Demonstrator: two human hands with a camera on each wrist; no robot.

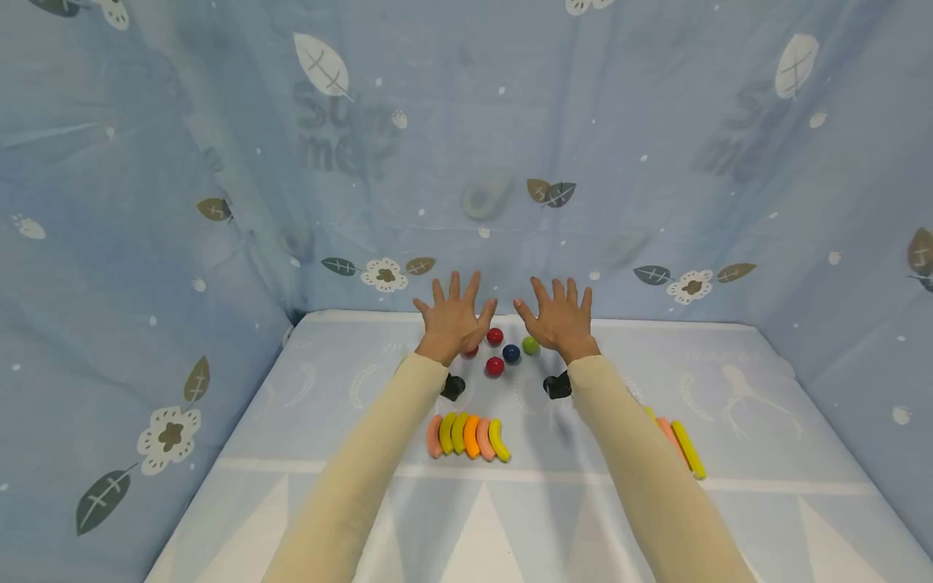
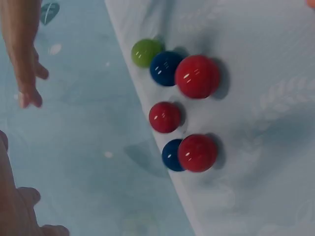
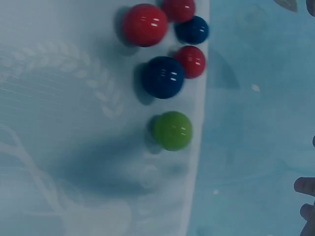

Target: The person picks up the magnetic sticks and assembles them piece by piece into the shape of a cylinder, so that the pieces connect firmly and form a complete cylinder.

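My left hand (image 1: 450, 324) is raised over the far part of the table, fingers spread and palm turned away. The right hand (image 1: 560, 320) mirrors it, also spread, with nothing in its grasp. Between and below them lie glossy balls: three red balls (image 1: 495, 367), a green ball (image 1: 530, 346) and a blue ball (image 1: 512, 353). A second blue ball (image 2: 172, 155) shows in the left wrist view, partly behind a red one. In the right wrist view the green ball (image 3: 173, 131) sits nearest the right hand's fingertips (image 3: 306, 186). Neither hand touches a ball.
A row of banana-shaped pieces (image 1: 471, 437) in pink, yellow and orange lies nearer me. More yellow and pink pieces (image 1: 685, 449) lie partly hidden by the right forearm. Patterned blue cloth (image 1: 481, 146) hangs behind the table's far edge (image 1: 656, 323). Black camera mounts (image 1: 558, 385) hang under the wrists.
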